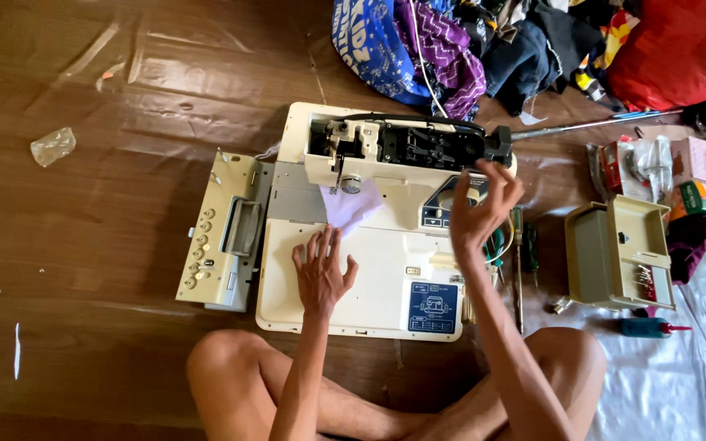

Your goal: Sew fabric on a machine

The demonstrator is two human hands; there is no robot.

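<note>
Cream sewing machine (369, 245) on floor, top cover off. Left hand (320, 273) flat, fingers released, pinning white cloth scrap (351, 206). Right hand (480, 208) raised, fingers loose, empty. Best keep cloth flat under needle.

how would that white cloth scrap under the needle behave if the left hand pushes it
The white cloth scrap looks thin and creased, so probably floppy and light. Pushed by the left hand, it would likely bunch, not slide, as its top seems pinned under the needle.

You see a cream sewing machine (369, 269) with a white cloth (351, 206) (dark blue label (433, 308)), on a brown floor (83, 204); a red bag (680, 49) nearby.
</note>
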